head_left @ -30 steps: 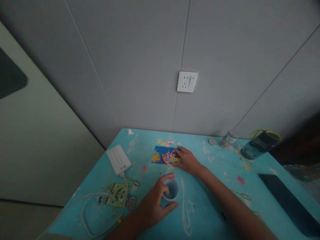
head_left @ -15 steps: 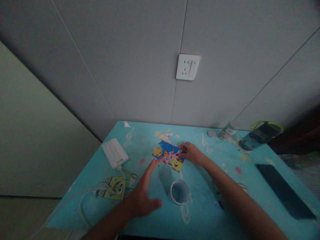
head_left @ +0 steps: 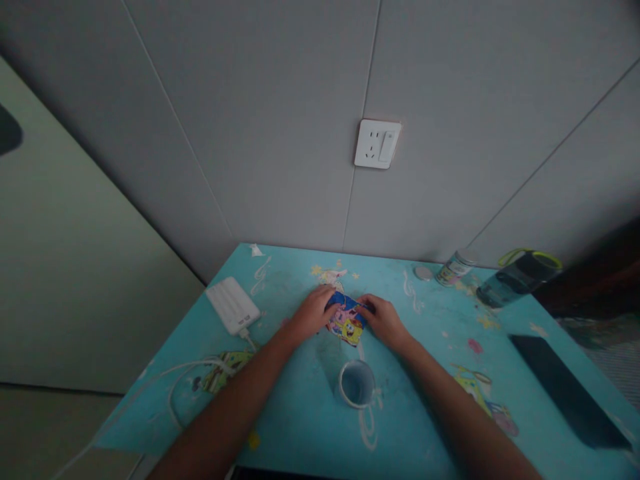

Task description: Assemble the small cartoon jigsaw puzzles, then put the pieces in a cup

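Note:
My left hand (head_left: 316,313) and my right hand (head_left: 383,319) face each other near the middle of the table. Both have bent, closed fingers at the upper left and right edges of a blue cartoon picture (head_left: 347,325) with pink and yellow figures. Whether this picture is a loose card or part of the table's print, I cannot tell. What the fingertips pinch is too small and dim to make out. Closer to me, a translucent cup (head_left: 357,385) stands between my forearms, apart from both hands.
On the left lies a white power bank (head_left: 233,305) with a white cable (head_left: 187,365) plugged in. A round lid (head_left: 423,273), a printed can (head_left: 455,268) and a dark water bottle (head_left: 520,279) are at the back right. A dark flat slab (head_left: 567,390) lies near the right edge.
My left hand has moved away from me, from beside the cup to the picture's left edge, and its spread fingers have closed. My right hand stays at the right edge.

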Available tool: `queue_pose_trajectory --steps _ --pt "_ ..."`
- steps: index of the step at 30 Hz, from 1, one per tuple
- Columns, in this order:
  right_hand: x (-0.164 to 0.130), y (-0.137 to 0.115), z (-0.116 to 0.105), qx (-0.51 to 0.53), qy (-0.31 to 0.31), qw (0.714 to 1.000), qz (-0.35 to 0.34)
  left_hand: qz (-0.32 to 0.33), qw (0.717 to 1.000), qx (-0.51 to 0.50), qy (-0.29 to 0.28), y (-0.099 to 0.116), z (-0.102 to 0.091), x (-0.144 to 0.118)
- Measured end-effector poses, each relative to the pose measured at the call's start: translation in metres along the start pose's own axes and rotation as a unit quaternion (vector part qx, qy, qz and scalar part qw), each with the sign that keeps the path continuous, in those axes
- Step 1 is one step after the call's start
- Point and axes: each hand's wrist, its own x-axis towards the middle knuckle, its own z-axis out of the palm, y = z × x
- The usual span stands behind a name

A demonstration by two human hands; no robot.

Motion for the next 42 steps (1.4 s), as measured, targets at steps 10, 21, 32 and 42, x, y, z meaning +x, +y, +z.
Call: queue_pose_trajectory --steps 10,21,32,42 --pt "-0.005 -0.004 0.011 0.006 0.035 0.999 -0.023 -0.052 0.998 -0.028 0.015 0.014 0.012 -0.004" --pt "-0.003 0.003 0.007 -0.071 0.043 0.995 -0.045 -0.108 0.991 -0.08 0.0 0.022 0.01 -0.003" --pt "-0.003 0.027 -0.031 -0.027 0.074 0.996 0.034 -0.158 0.979 -0.111 0.06 0.01 0.004 0.001" --pt "-0.005 0.01 -0.019 0.106 0.026 0.992 0.058 -0.165 0.976 -0.118 0.081 0.016 0.012 0.001"
